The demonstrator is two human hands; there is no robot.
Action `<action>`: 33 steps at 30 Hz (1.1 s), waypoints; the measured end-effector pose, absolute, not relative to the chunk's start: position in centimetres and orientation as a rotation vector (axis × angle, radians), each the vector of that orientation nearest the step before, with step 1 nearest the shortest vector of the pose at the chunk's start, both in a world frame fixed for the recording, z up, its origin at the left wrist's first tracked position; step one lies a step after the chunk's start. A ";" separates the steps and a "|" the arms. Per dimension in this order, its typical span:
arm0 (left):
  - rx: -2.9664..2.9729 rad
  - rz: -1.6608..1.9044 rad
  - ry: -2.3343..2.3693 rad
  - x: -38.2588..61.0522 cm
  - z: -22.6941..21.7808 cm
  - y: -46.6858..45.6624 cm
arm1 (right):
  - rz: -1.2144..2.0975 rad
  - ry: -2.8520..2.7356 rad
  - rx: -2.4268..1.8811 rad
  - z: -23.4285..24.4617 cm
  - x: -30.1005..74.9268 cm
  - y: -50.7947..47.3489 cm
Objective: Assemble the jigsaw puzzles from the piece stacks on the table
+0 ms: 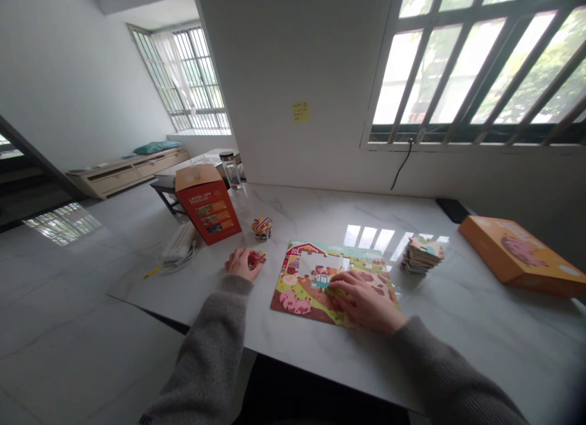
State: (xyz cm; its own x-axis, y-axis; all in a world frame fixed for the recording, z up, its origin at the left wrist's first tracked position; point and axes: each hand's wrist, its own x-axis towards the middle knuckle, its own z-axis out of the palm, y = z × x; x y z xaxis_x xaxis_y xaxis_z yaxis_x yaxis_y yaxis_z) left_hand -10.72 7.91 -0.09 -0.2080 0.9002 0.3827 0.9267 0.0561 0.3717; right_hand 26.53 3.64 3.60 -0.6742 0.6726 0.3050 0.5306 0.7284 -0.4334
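Note:
A farm-scene jigsaw puzzle [297, 302] lies flat on the table, with a pale gap [336, 262] in its upper middle. My right hand [364, 300] rests over its right half, fingers stretched out and fingertips beside the farmer figure [323, 277]. Part of the picture is hidden under that hand. Left of the puzzle, my left hand [240, 263] is closed around a few red and multicoloured puzzle pieces [258, 260], close to the tabletop. Behind it stands a small stack of puzzle pieces [262, 228].
A taller stack of pieces [422, 256] stands right of the puzzle. An orange box [522, 254] lies at far right near a dark flat object [452, 210]. A red puzzle box [208, 208], glass bottle [232, 173] and white power strip with cable [178, 245] are at left.

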 end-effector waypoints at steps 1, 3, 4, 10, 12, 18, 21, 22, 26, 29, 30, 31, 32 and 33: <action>-1.952 -0.906 -2.212 -10.7 -0.2 8.0 | 0.430 -2.483 -0.918 3.6 26.5 3.6; -2.006 -1.040 -2.082 -10.5 -0.3 8.1 | 0.431 -2.484 -0.912 3.5 26.5 3.7; -2.061 -1.120 -1.988 -10.2 -0.4 8.1 | 0.433 -2.483 -0.910 3.5 26.5 3.7; -2.467 -1.398 -1.470 -6.4 0.5 7.3 | 0.433 -2.448 -0.922 2.9 26.9 4.4; -2.547 -1.472 -1.340 -4.6 1.1 6.7 | 0.446 -2.360 -0.937 2.9 26.8 4.4; -2.695 -1.566 -0.938 1.1 1.8 5.3 | 0.887 -1.960 -0.964 3.9 24.9 3.6; -2.659 -1.488 -0.908 3.0 1.4 4.9 | 0.988 -1.826 -0.951 3.9 24.0 3.4; -2.651 -1.477 -0.904 3.3 1.3 4.8 | 0.989 -1.791 -0.960 3.9 23.9 3.5; -2.698 -1.595 -1.010 3.2 1.2 4.8 | 0.971 -1.759 -1.015 3.8 24.4 3.9; -2.717 -1.664 -1.278 2.7 1.4 4.9 | 0.931 -1.809 -1.012 3.8 24.8 3.9; -2.741 -1.649 -1.337 2.6 1.5 4.9 | 0.905 -1.824 -1.004 3.9 24.9 3.9; -2.775 -1.625 -1.382 2.5 1.6 4.9 | 0.873 -1.840 -0.998 3.9 24.9 3.9; -2.812 -1.599 -1.424 2.5 1.6 4.8 | 0.838 -1.857 -0.996 3.9 24.8 3.8; -2.843 -1.578 -1.467 2.6 1.6 4.8 | 0.802 -1.874 -0.997 3.9 24.8 3.8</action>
State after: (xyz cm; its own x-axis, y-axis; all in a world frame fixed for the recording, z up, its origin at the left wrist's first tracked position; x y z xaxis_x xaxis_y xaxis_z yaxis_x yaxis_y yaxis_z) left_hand 2.56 4.79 1.57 0.3031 0.8089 0.5037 0.4433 -0.5876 0.6769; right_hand 24.76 3.81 3.91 -0.3257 0.8670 0.3771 0.3257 0.4773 -0.8162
